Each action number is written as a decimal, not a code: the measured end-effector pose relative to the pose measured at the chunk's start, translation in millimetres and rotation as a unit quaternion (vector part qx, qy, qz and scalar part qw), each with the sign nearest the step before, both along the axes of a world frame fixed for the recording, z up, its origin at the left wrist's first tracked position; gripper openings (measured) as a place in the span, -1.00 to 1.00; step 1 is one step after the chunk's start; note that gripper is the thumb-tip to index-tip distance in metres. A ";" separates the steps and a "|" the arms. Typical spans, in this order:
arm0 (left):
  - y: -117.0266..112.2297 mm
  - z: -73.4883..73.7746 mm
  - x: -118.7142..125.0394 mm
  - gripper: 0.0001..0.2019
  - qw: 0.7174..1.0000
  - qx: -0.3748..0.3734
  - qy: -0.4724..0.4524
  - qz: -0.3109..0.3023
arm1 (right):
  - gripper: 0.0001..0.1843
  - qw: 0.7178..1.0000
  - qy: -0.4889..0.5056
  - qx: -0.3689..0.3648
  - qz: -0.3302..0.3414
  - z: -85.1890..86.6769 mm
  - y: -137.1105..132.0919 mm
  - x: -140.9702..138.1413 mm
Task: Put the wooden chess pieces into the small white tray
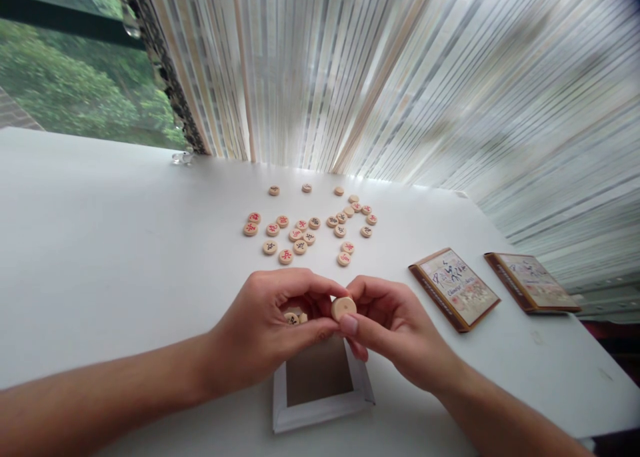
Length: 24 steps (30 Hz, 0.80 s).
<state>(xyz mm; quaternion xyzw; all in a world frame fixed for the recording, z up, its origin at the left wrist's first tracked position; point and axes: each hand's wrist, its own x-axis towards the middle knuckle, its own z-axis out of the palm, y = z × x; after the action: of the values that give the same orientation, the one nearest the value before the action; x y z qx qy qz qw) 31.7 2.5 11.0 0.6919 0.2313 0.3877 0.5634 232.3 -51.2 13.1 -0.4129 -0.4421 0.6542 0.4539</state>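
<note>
My left hand [273,317] is curled over the open box, with a few round wooden Chinese chess pieces [292,318] showing inside its palm. Between thumb and fingers, my right hand [395,323] pinches a Chinese chess piece [344,307] with its plain face up; my left fingertips touch it too. Whether more pieces are stacked under it is hard to see. Below both hands lies the shallow open box [320,413], white-rimmed with a dark inside, its far part hidden by the hands. Beyond them, several pieces with red or black characters, such as a red one [285,256], lie scattered.
Two flat Chinese chess boxes, a nearer one [457,289] and a farther one [533,282], lie to the right on the white table [150,257]. A string curtain [310,70] hangs along the table's far edge, beside a window [75,70] at the left.
</note>
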 end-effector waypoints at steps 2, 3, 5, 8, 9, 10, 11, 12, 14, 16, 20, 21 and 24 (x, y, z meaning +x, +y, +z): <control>-0.7 -0.1 0.2 -0.82 0.999 0.044 0.014 0.009 | -0.63 1.000 -0.007 -0.006 -0.006 0.8 -0.4 -1.3; -1.0 0.0 0.3 -0.83 0.998 0.064 0.022 0.011 | -0.62 1.000 -0.014 -0.007 -0.007 1.0 -0.7 -1.7; -1.2 0.4 0.4 -0.85 0.995 0.091 0.034 0.014 | -0.60 1.000 -0.029 -0.002 -0.006 1.1 -1.3 -1.7; -1.2 1.5 0.3 -0.86 0.995 0.087 0.037 0.006 | -0.60 0.999 -0.046 0.015 -0.002 1.8 -2.3 -0.7; -1.1 1.8 0.1 -0.85 0.996 0.080 0.035 0.003 | -0.60 0.998 -0.050 0.022 -0.002 2.2 -2.6 -0.3; -1.1 1.9 0.0 -0.85 0.997 0.072 0.032 0.000 | -0.59 0.998 -0.054 0.028 -0.002 2.6 -2.9 0.2; -1.0 2.0 -0.1 -0.85 0.997 0.066 0.030 -0.001 | -0.58 0.998 -0.058 0.032 -0.001 3.1 -3.0 0.5; -0.9 1.9 -0.3 -0.84 0.998 0.062 0.030 -0.001 | -0.57 0.997 -0.061 0.036 0.001 3.5 -3.1 0.9; -0.6 1.6 -0.6 -0.83 0.998 0.059 0.029 -0.001 | -0.57 0.997 -0.066 0.040 0.004 4.0 -2.9 1.3; -0.3 1.4 -0.9 -0.83 0.998 0.056 0.027 -0.003 | -0.57 0.997 -0.069 0.043 0.010 4.1 -2.3 1.7; -0.2 1.6 -1.5 -0.83 0.998 0.054 0.031 -0.006 | -0.58 0.996 -0.070 0.049 0.016 3.1 -1.1 3.3; -0.2 1.6 -1.6 -0.83 0.998 0.053 0.031 -0.008 | -0.58 0.996 -0.070 0.049 0.017 2.7 -0.9 3.9; -0.2 1.1 -1.6 -0.82 0.998 0.050 0.031 -0.009 | -0.61 0.996 -0.066 0.056 0.020 0.7 -0.4 5.8</control>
<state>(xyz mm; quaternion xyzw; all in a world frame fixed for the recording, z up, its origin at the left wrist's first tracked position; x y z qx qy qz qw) 30.1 2.4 12.1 0.7329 0.2228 0.3720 0.5242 238.1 -51.6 13.9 -0.4202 -0.5156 0.6085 0.4329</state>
